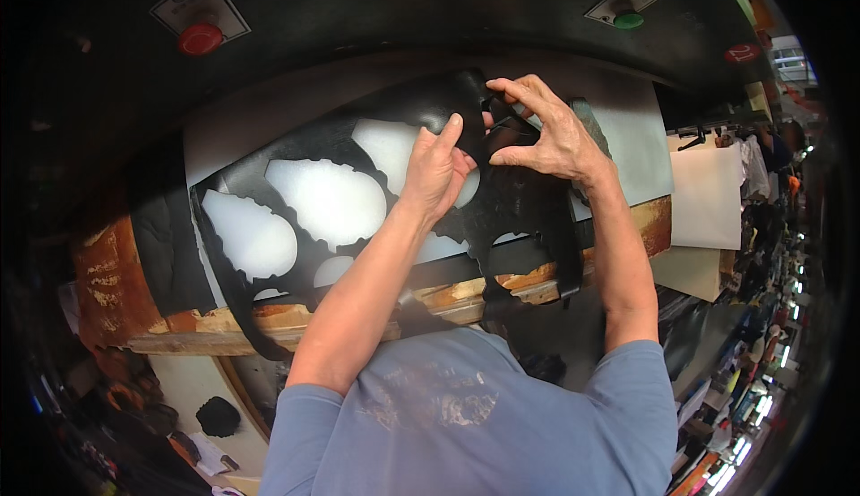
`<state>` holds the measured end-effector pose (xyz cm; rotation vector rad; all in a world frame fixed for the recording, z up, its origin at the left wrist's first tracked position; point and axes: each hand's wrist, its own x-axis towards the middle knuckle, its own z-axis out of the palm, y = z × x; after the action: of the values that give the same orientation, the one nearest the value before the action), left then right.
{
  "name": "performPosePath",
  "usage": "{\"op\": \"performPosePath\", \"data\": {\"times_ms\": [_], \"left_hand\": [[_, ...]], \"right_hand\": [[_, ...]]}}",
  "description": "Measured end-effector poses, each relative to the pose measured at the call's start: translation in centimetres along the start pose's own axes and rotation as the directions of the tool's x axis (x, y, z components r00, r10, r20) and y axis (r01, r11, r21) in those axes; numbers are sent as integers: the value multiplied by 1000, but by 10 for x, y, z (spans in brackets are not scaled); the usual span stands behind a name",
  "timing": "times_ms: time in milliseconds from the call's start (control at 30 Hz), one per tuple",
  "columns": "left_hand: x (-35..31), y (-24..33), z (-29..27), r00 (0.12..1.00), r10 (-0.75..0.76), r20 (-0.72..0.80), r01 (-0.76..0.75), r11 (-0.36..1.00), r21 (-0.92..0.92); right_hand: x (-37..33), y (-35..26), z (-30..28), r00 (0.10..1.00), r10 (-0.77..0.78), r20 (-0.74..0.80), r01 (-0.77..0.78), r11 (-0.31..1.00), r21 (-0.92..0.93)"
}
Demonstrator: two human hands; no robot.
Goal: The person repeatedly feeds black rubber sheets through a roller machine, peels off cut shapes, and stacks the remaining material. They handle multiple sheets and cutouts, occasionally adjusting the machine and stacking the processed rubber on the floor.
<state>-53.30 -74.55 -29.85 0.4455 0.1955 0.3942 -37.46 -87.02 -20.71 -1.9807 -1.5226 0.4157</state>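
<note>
Black cut-out sheet (296, 151) under both hands (502, 151).

A white rectangular label plate (199, 8) is sitting in the upper left of the frame on the dark machine head, tilted a little, with a round red button (200, 39) showing at its lower edge. A second white label plate (623, 0), smaller and also tilted, is sitting in the upper right of the frame, carrying a round green button (628, 21). Further toward the right rim, a small red oval sticker (742, 53) is showing on the same dark surface. No packages or screens are showing clearly.
</note>
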Motion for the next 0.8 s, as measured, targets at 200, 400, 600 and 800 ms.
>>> {"op": "performPosePath", "data": {"times_ms": [200, 400, 600, 800], "left_hand": [[0, -3, -5, 999, 37, -11, -35, 990, 137], [3, -1, -1, 997, 53, -52, -46, 990, 137], [5, 0, 15, 972, 58, -227, -18, 984, 175], [2, 11, 30, 949, -10, -317, 73, 979, 188]], "right_hand": [[2, -2, 0, 979, -193, -69, 182, 973, -145], [-6, 9, -1, 933, -350, -79, 319, 910, -264], [-66, 21, 1, 950, -120, -287, 174, 970, 171], [-127, 26, -53, 790, 188, -584, 175, 843, 509]]}}
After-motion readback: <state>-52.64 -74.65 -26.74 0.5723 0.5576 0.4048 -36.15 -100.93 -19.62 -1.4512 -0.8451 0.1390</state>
